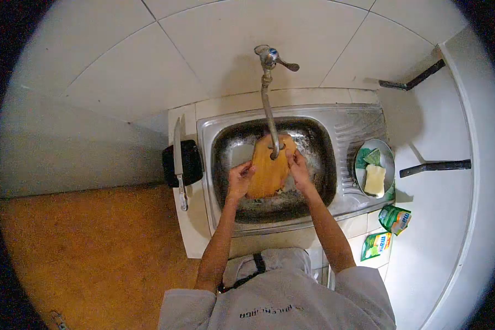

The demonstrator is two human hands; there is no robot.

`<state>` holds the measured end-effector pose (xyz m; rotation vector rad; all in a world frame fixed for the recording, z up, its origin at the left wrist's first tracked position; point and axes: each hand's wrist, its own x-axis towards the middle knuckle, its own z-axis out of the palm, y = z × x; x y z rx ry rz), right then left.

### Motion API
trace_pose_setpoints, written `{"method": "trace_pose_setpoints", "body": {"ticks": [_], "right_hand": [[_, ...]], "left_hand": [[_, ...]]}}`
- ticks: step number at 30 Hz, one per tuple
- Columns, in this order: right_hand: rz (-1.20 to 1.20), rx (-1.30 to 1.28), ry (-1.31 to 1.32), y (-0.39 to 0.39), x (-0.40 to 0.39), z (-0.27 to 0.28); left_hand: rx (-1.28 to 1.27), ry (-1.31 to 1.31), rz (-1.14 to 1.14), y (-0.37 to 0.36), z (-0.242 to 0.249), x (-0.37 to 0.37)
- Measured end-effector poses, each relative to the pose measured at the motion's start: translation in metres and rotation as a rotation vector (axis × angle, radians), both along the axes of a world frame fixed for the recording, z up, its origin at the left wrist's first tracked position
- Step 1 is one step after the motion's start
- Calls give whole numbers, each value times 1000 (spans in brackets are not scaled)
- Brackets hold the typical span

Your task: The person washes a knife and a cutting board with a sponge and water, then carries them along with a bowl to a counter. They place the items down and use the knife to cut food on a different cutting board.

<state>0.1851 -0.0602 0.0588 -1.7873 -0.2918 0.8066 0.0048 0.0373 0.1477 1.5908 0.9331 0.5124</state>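
A wooden cutting board (267, 173) is held over the basin of a metal sink (319, 206), under the curved faucet spout (268, 110). My left hand (241, 179) grips the board's left edge, fingers closed on it. On the opposite edge, my right hand (298, 169) has its fingers wrapped at the upper right side. The spout's end overlaps the top part of the board in this view. Dark stains cover the basin walls around it.
To the left, a knife (178, 154) lies across a black container (190, 163) on the tiled ledge. A bowl (359, 170) with sponges (374, 180) stands on the drainboard at right. Two green soap pouches (395, 219) lie nearby. Black brackets (434, 167) stick out from the right wall.
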Motion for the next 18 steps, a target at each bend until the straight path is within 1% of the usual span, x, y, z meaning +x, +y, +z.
{"method": "trace_pose_setpoints", "body": {"ticks": [2,3,5,6,8,9,11,12,14,15,17,18], "right_hand": [[263,200,153,6,-3,34],[265,203,150,7,-7,34],[289,224,78,9,-16,34],[289,224,77,12,-18,33],[318,115,21,17,-22,31],[319,117,24,19,-25,31],[359,117,-90,23,-29,30],[358,117,-89,25,-31,24],[255,184,-286,31,-36,7],[254,185,-286,33,-39,15],[239,-103,-134,36,-42,45],[239,-102,-133,38,-41,38]], "left_hand": [[39,9,65,1,9,0],[42,7,66,2,10,1],[-93,-124,175,4,12,2],[-92,-125,174,5,11,0],[-16,-81,178,8,8,-6],[-15,-78,179,8,11,-8],[23,-85,168,7,17,-11],[23,-84,167,6,22,-10],[-19,-142,223,3,31,-9],[-19,-141,222,2,30,-11],[-72,-146,288,-1,28,-14],[-71,-146,288,-2,27,-15]]}}
